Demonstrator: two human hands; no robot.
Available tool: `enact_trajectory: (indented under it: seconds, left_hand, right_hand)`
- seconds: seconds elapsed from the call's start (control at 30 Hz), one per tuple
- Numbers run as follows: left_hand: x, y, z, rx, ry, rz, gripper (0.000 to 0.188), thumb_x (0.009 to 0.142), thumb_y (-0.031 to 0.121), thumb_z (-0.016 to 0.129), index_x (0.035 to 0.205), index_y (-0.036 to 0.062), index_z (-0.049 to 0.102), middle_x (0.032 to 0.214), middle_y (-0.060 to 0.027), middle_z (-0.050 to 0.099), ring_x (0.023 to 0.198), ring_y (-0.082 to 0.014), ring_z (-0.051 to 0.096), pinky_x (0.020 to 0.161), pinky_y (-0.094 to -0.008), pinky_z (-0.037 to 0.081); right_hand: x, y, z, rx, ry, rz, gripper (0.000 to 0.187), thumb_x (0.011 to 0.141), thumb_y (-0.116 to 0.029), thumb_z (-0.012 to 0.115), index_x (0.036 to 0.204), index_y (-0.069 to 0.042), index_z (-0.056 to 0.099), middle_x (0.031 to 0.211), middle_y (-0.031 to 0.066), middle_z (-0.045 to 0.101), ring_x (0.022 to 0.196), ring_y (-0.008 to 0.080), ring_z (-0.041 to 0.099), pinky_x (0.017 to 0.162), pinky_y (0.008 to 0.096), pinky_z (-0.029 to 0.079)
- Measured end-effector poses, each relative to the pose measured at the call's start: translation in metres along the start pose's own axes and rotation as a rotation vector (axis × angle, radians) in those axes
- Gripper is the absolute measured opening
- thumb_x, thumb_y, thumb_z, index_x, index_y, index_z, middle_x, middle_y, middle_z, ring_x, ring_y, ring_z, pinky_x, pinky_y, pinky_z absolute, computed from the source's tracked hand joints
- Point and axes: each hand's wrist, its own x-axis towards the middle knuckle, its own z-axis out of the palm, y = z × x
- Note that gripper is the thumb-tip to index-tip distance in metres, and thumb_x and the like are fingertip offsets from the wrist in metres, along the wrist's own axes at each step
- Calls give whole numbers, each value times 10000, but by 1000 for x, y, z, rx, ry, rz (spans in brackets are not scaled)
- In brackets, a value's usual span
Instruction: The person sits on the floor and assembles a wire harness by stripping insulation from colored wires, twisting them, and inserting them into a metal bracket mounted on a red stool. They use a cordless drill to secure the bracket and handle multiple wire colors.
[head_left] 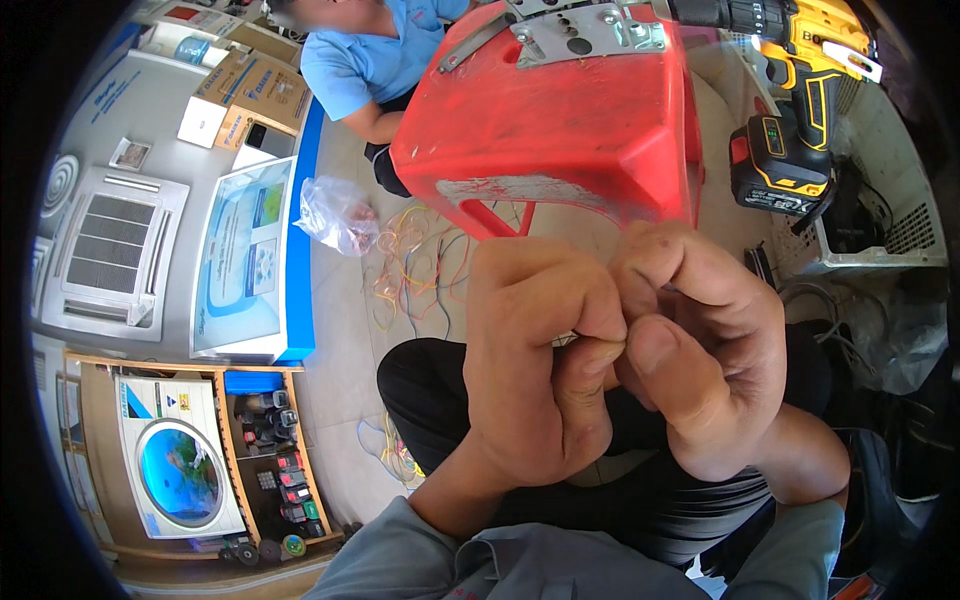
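Note:
My left hand [535, 350] and my right hand [700, 350] meet in front of me, above my lap. Both are closed, with thumbs pressed to curled fingers and the fingertips touching between them. Whatever they pinch, if anything, is too small or too hidden to make out. Just beyond them stands a red plastic stool [545, 130], its seat scuffed. On its far edge lies a metal plate [590, 38] with bolts, beside a flat metal strip [480, 40].
A yellow and black cordless drill [800, 90] is at the upper right, by a white plastic crate [915, 235]. Loose coloured wires [425, 265] and a clear plastic bag [338, 215] lie on the floor. Another person [365, 65] sits beyond the stool. Shelves [225, 450] stand left.

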Motion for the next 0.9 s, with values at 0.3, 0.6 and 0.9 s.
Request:
enact_trajectory:
  seconds: [0.3, 0.6, 0.9]
  left_hand:
    - [-8, 7, 9, -46, 145, -154, 102, 968, 66, 574, 1033, -6, 543, 941, -107, 570, 853, -249, 521, 762, -336, 426]
    - [2, 32, -2, -298, -92, -491, 318, 1085, 302, 448, 1134, -10, 482, 1017, -76, 524, 918, -124, 513, 841, -284, 428]
    - [2, 30, -10, -783, -127, -716, 201, 1107, 182, 376, 1172, 1, 433, 1057, -44, 464, 970, -77, 466, 898, -227, 436]
  right_hand:
    - [5, -3, -6, -82, -46, -9, 200, 949, -138, 574, 1033, 33, 515, 817, 20, 477, 682, 81, 436, 590, 229, 355]
    - [25, -2, -31, -650, -197, -602, 186, 912, -139, 671, 943, 7, 561, 836, 92, 584, 704, 214, 526, 598, 313, 425]
    - [23, 1, -34, -841, -240, -628, 222, 920, -185, 711, 965, -14, 576, 841, 109, 593, 669, 231, 578, 538, 326, 458]
